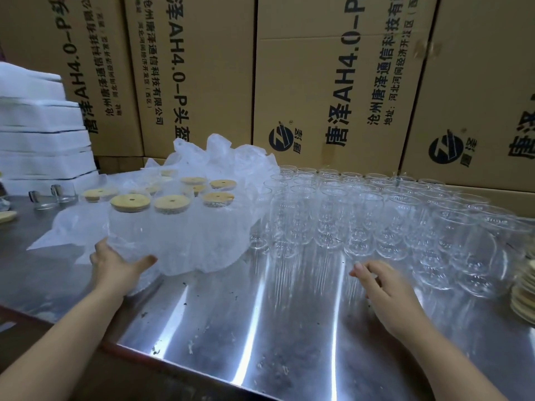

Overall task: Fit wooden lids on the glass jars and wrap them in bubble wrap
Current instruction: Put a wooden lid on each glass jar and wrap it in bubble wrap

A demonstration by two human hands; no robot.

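Head camera, packing bench: my left hand [115, 264] cups the base of the nearest wrapped jar [136, 235] at the front left of the steel table [260, 328]; my thumb [146, 261] lies stretched across the front of the bubble wrap, and the other fingers go behind it, where I cannot tell how they lie; the jar stands upright, long axis vertical, its round wooden lid [130, 202] on top, facing up, with a small hole at the centre; more lidded, wrapped jars [202, 227] stand upright just behind and to the right of it, touching one another, with loose bubble wrap [220, 151] bunched up at the back.

My right hand [385, 287] is above the table well apart from the wrapped group, holding nothing, its fingers [362, 269] close together, loosely bent and pointing left; bare glass jars [362, 215] stand in rows beyond it, all upright, mouths up, without lids; a stack of lids [524, 296] lies at the right edge.

Cardboard cartons [333, 68] wall off the back; their print runs sideways and reads "唐泽AH4.0-P头盔" and "沧州唐泽通信科技有限公司", beside a round black logo [280, 139]; white foam sheets [40, 134] are piled at the far left.
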